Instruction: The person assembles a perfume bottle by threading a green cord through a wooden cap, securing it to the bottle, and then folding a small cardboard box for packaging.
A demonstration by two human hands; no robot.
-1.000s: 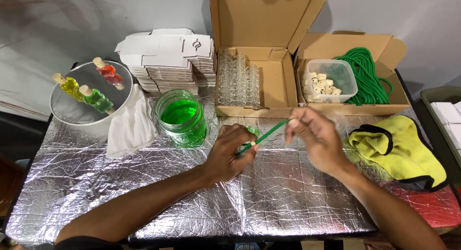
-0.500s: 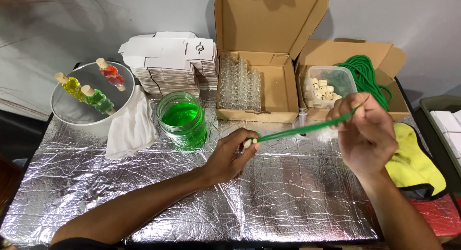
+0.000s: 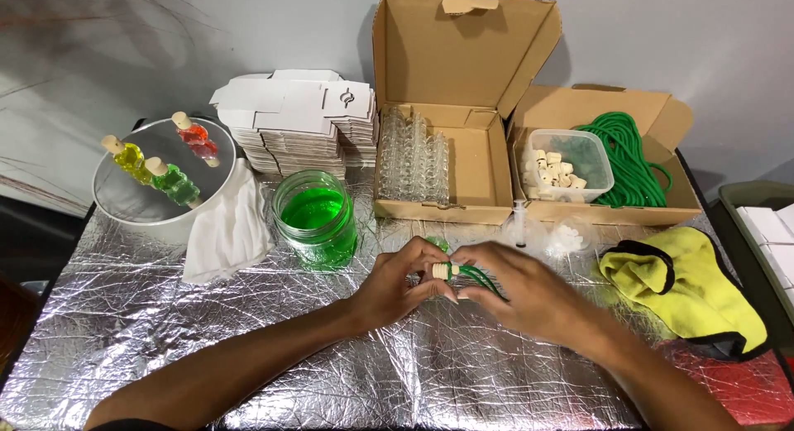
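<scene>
Over the middle of the foil-covered table (image 3: 248, 348), both hands meet around a small corked bottle (image 3: 441, 270) with green cord (image 3: 478, 275) at its neck. Left hand (image 3: 395, 286): fingers curled, thumb and fingertips pinching the bottle from the left; pale cork end shows between the two hands. Right hand (image 3: 525, 292): fingers pressed together over the cord, fingertips touching the bottle's neck from the right; cord mostly hidden under that hand. Can't tell whether the cord is knotted. Bottle is held just above the foil, tilted on its side.

Around it:
- glass jar of green liquid (image 3: 317, 217), open top, just behind-left of the hands
- white cloth (image 3: 227, 232) left of the jar, leaning on a round mirror tray (image 3: 149, 201) carrying three small bottles – yellow, green, red (image 3: 161, 162)
- stack of flat white cartons (image 3: 298, 125) behind the jar
- open cardboard box (image 3: 471, 179) with rows of empty clear bottles (image 3: 412, 154)
- second open box (image 3: 662, 208) to the right: clear tub of corks (image 3: 566, 162) plus a coil of green cord (image 3: 633, 158)
- yellow cloth with black edging (image 3: 686, 286) right of the hands
- grey bin of white items (image 3: 765, 220) at the far right edge, partly out of view
</scene>
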